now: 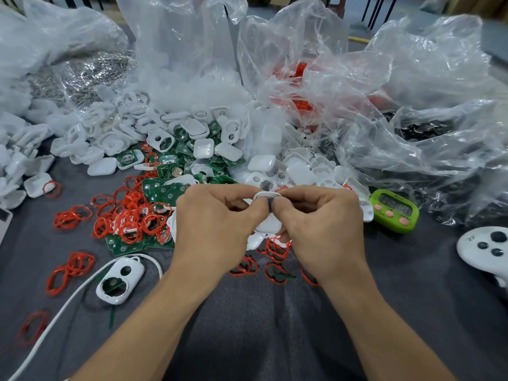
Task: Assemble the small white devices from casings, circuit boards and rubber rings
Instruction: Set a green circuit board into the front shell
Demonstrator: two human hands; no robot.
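My left hand (217, 215) and my right hand (319, 215) meet at the middle of the table, both pinching one small white casing (264, 194) between fingertips and thumbs. Most of that casing is hidden by my fingers. Behind my hands lies a heap of white casings (176, 133) mixed with green circuit boards (162, 185). Red rubber rings (129, 215) are scattered left of my left hand, and a few more rings (276, 250) lie under my hands. A white front casing with two holes (120, 280) lies alone at the lower left.
Clear plastic bags (384, 105) of parts are piled across the back. A green timer (394, 210) sits right of my right hand, and a white controller (486, 250) lies at the right edge. A white cable (68, 301) curves across the grey table cloth (247, 325).
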